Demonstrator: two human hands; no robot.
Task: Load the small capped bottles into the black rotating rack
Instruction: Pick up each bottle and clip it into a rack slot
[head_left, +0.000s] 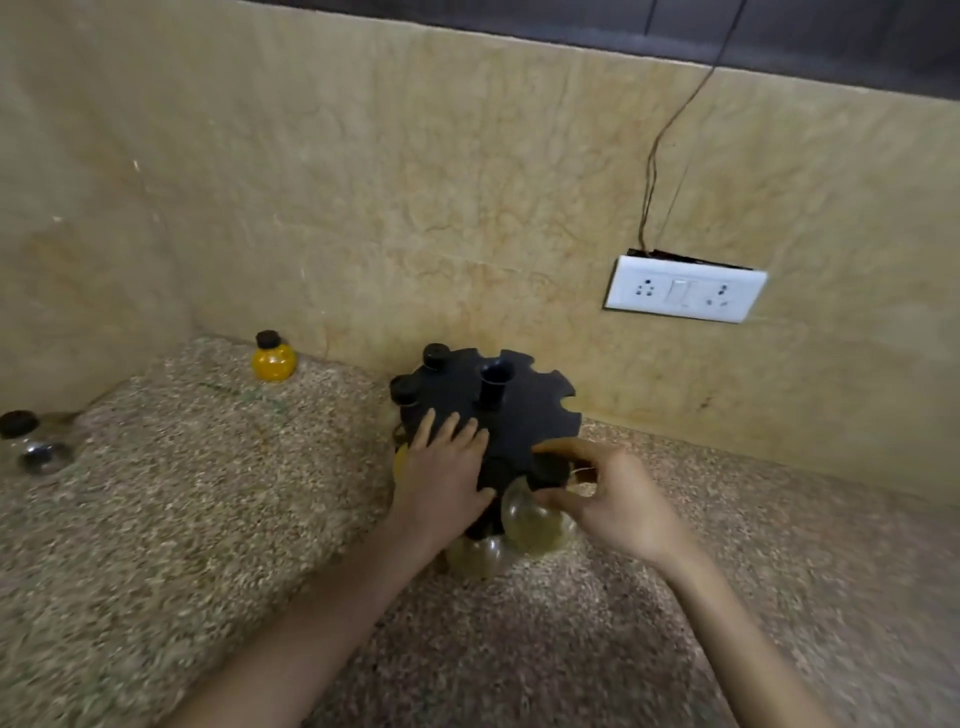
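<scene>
The left hand (441, 467) lies flat on top of the rack (519, 415), fingers straight and slightly spread, steadying it on the bench (208, 519). The right hand (613, 499) pinches a bottle (530, 519) near its cap end, at a slot on the rack's near edge. The bottle looks small, round and clear. It is probably light and stiff, and slippery on its bulging belly, so the neck under the cap is the surer hold. A yellow bottle (274, 361) stands by the wall, and a clear bottle (36, 441) sits far left, well apart from the rack.
</scene>
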